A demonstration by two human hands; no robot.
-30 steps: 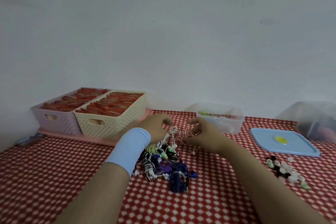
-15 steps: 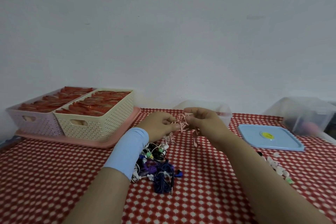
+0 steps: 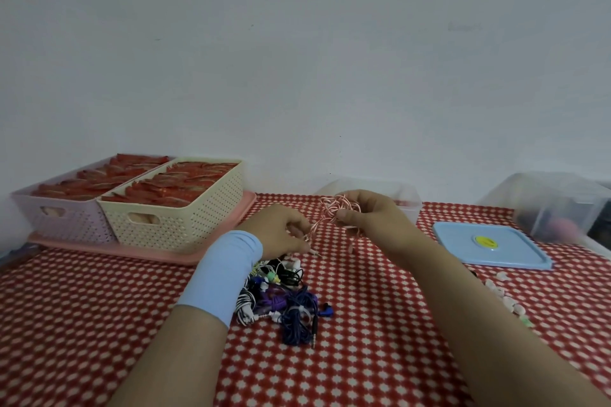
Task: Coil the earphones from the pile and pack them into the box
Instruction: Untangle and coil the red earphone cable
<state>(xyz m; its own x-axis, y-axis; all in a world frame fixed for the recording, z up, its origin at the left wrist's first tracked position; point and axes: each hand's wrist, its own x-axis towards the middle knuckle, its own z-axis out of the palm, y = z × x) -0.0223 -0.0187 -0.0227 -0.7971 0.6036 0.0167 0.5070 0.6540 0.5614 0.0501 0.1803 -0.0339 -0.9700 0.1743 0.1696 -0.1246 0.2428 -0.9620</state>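
Observation:
My right hand (image 3: 370, 221) holds a small coil of red-and-white striped earphones (image 3: 335, 208) above the table. A loose strand of that cord runs down to my left hand (image 3: 281, 230), which pinches it near its plug end. Under my left wrist lies the pile of tangled earphones (image 3: 284, 294) in black, white, purple and dark blue. Behind my right hand stands a clear plastic box (image 3: 405, 196), mostly hidden by the hand.
Two perforated baskets, lilac (image 3: 62, 215) and cream (image 3: 185, 211), full of red packets sit on a pink tray at back left. A blue lid (image 3: 486, 246) lies at right, a clear bin (image 3: 555, 205) behind it, small ear tips (image 3: 509, 301) nearby. Red patterned cloth covers the table.
My hands have drawn apart: the right keeps the striped coil raised, the left has dropped toward the pile with the cord's loose end.

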